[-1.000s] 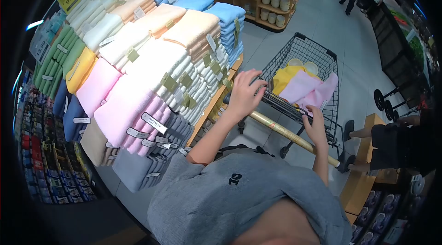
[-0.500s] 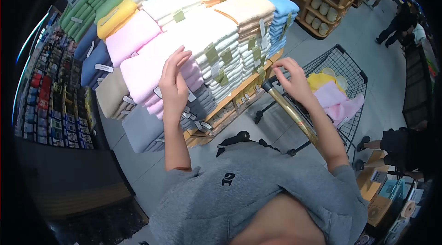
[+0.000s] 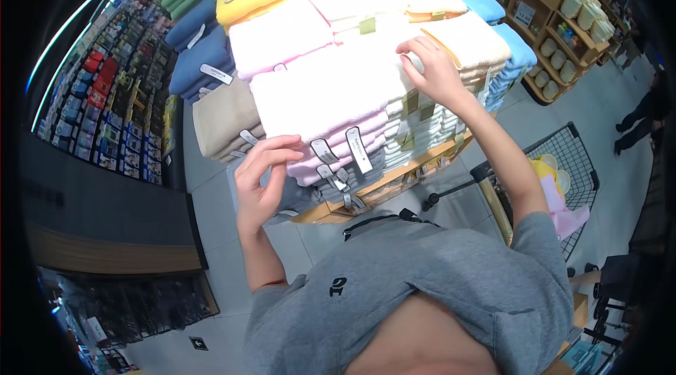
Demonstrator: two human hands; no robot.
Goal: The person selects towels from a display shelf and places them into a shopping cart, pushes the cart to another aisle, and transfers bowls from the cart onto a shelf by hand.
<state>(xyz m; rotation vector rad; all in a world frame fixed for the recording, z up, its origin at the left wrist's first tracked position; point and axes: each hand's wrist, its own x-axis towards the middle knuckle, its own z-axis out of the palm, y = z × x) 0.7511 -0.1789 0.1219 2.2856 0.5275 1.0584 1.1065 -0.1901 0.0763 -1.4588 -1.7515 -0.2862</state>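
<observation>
My left hand (image 3: pixel 264 174) is at the near left corner of a stack of folded pink towels (image 3: pixel 310 93), its thumb and fingers apart around nothing. Whether its fingertips touch the stack I cannot tell. Above the folded white towels (image 3: pixel 384 58) is my right hand (image 3: pixel 433 72), fingers loosely bent and parted, holding nothing. Paper tags (image 3: pixel 359 150) hang from the pink stack's front. Below it sit grey towels (image 3: pixel 296 195), partly hidden by my left hand. Strong light washes out the towel tops.
A shopping cart (image 3: pixel 563 157) holding pink and yellow cloth stands to my right. Beyond it are wooden shelves (image 3: pixel 528 16) and a person in dark clothes (image 3: pixel 644 111). Packed goods racks (image 3: pixel 105 93) line the left. Blue, green and beige towels surround the pink stack.
My right hand has moved from beside the cart handle to above the white towels. My left hand has lowered to the pink stack's near corner. The view has shifted, and the towels appear closer.
</observation>
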